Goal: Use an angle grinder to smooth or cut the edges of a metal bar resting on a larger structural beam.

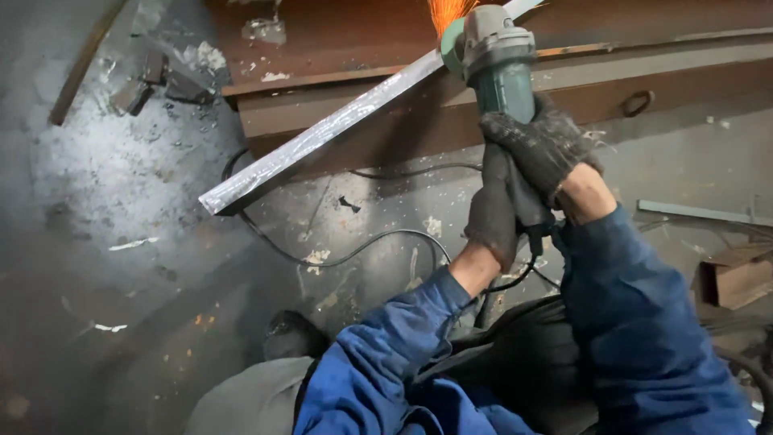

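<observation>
A green and grey angle grinder presses on a long flat steel bar near the top of the head view, with orange sparks flying up from the disc. My right hand, in a dark work glove, grips the grinder's body. My left hand, also gloved, holds the grinder's rear handle just below. Both arms wear blue sleeves. The bar lies slanted across a rusty brown steel beam, its lower left end overhanging the floor.
A black power cable loops over the dirty grey floor under the bar. Metal scraps lie at the upper left. A rusty box section and a thin steel strip sit at the right. My shoe shows below.
</observation>
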